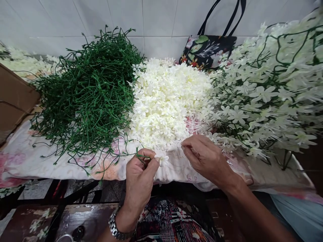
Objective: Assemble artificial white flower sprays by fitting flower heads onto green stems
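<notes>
My left hand (141, 174) pinches a green plastic stem between thumb and fingers, and a single white artificial flower (162, 159) sits at its tip. To the right, my right hand (205, 158) is closed with thumb and fingertips together at the edge of a bunch of thin white stamens (195, 126). Whatever lies between those fingertips is too small to make out. Just beyond both hands is a heap of loose white blossoms (161, 104). A large tangle of green stems (93, 90) lies to the left of the blossoms.
Assembled white flower sprays (262, 97) pile up on the right. A floral cloth (63, 164) covers the table. At the left edge stands a cardboard box (15, 97). A black floral bag (208, 50) leans against the tiled wall (158, 16).
</notes>
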